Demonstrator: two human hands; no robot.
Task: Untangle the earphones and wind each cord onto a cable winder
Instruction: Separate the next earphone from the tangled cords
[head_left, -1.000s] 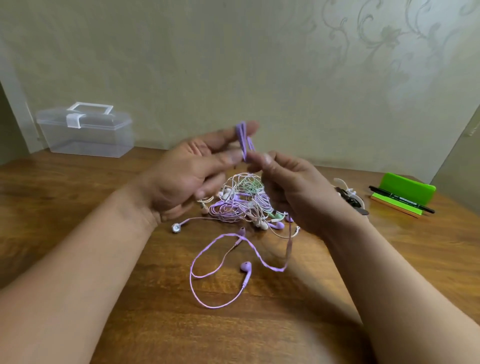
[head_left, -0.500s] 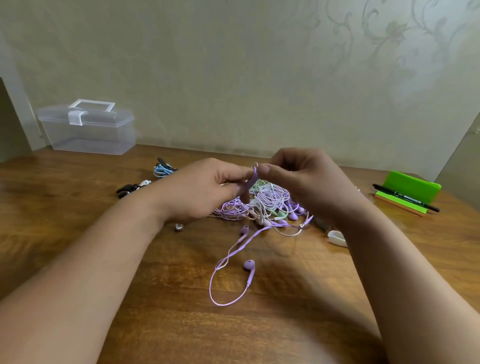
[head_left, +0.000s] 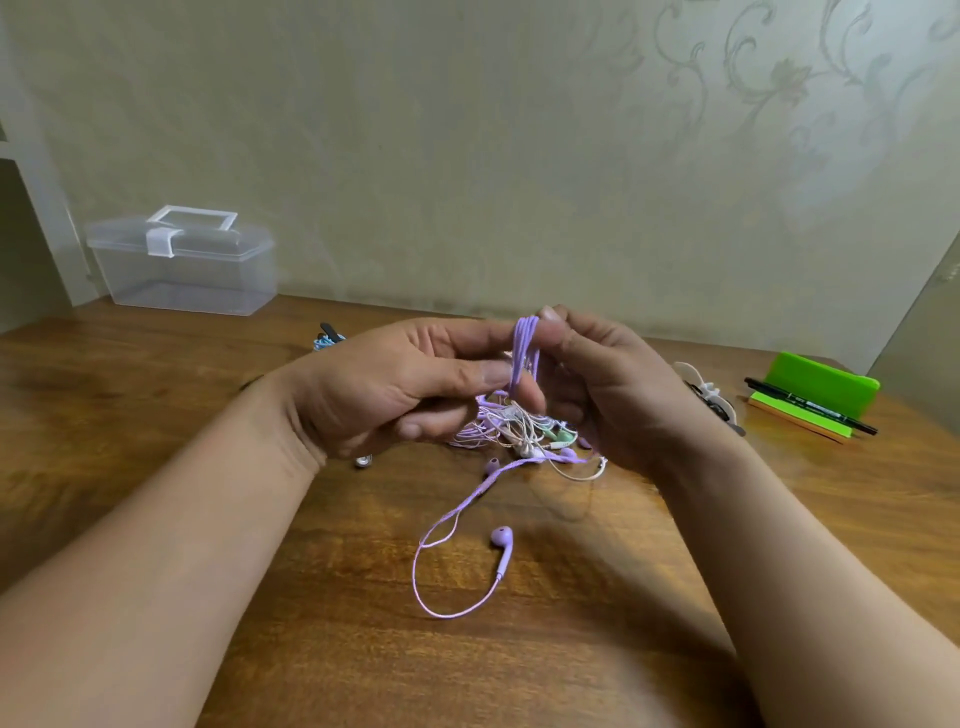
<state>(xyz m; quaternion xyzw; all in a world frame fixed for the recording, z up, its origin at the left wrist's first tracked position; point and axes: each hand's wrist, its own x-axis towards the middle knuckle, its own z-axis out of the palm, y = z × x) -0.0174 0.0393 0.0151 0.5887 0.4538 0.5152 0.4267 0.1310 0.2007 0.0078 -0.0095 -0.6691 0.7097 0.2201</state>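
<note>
Between left hand (head_left: 395, 384) and right hand (head_left: 618, 395), both pinching it, stands purple cord (head_left: 523, 348)

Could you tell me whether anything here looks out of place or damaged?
Only the tangled heap of earphone cords on the table, with one purple earbud trailing loose toward the camera. Nothing looks damaged.

No text is legible; the black pen (head_left: 810, 407) perhaps bears print, too blurred to read.
</note>
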